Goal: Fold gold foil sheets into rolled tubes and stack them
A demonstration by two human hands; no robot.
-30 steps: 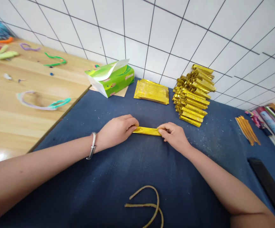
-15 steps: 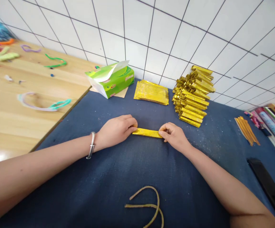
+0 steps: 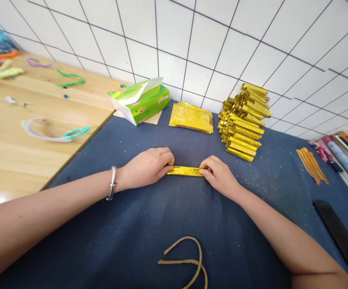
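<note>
Between my two hands lies a narrow folded strip of gold foil paper [image 3: 186, 171], low over the dark blue cloth [image 3: 132, 237]. My left hand [image 3: 152, 166] pinches its left end with thumb and fingers; a silver bangle [image 3: 112, 183] circles that wrist. At the other end, my right hand [image 3: 217, 174] is closed on the strip in a pinch. Behind the hands sits a flat stack of gold foil sheets [image 3: 191, 117]. A tall pile of folded gold foil strips [image 3: 244, 122] rises to the right of that stack.
A green tissue box [image 3: 144, 100] stands at the back left. Nearer me lies a curved tan cord [image 3: 200, 257]. To the right are orange-brown strips [image 3: 312, 165], books [image 3: 346, 160] and a black phone-like slab [image 3: 339, 237]. The wooden table [image 3: 11, 156] on the left carries colourful bits.
Both hands have shifted slightly with the foil strip, which sits a little nearer me. My right thumb and fingers have moved slightly left along its end.
</note>
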